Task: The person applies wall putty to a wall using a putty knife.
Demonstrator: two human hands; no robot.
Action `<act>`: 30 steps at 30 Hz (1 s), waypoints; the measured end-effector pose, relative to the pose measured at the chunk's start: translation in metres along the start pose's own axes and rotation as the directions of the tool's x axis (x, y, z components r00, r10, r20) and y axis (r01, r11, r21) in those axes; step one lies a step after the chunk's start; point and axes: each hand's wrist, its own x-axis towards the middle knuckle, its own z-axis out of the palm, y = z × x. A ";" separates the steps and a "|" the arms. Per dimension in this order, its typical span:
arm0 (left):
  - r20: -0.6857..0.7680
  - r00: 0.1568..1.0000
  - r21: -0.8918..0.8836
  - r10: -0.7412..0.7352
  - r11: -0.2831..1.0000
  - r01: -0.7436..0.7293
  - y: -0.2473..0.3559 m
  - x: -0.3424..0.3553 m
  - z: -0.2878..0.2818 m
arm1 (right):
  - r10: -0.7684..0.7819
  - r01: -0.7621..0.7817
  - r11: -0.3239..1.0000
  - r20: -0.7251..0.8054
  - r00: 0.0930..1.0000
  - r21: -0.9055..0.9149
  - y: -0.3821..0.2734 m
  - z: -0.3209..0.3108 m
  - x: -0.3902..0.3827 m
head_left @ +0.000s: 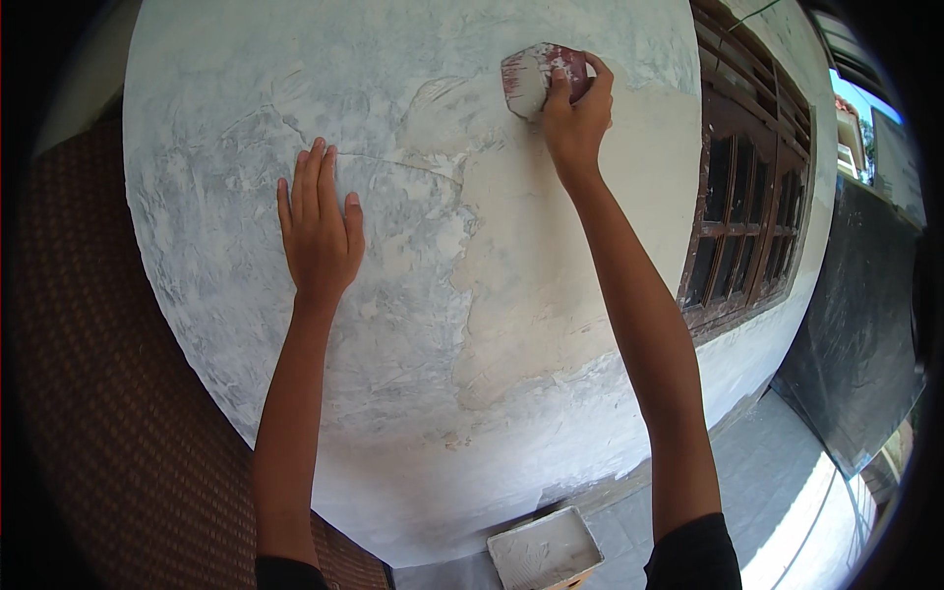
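A white, patchily coated wall fills the middle of the view, with a thin crack running across its upper part. My left hand lies flat on it, fingers stretched upward, just below that crack. Higher and to the right, my right hand grips a dark red flat putty spreader, thumb on its face. Cream-white putty smears cover much of the spreader, which is up against the wall. Below it spreads a cream putty patch with a ragged left edge.
A rectangular tray of white putty sits on the grey floor at the wall's foot. To the right is a brown wooden window with barred panes. A dark panel leans beyond it. Brown woven matting borders the left.
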 end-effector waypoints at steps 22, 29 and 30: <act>-0.012 1.000 -0.005 -0.012 1.000 0.012 0.003 0.000 -0.001 | 0.167 -0.156 0.985 -0.181 0.969 0.075 -0.006 0.011 0.017; 0.005 1.000 -0.002 -0.009 1.000 0.009 0.000 -0.001 0.001 | -0.122 0.105 0.988 0.147 0.982 0.116 -0.034 0.033 -0.021; 0.011 1.000 -0.008 -0.010 1.000 0.010 -0.002 -0.001 0.000 | -0.191 0.181 0.981 0.177 0.966 0.071 -0.035 0.037 -0.026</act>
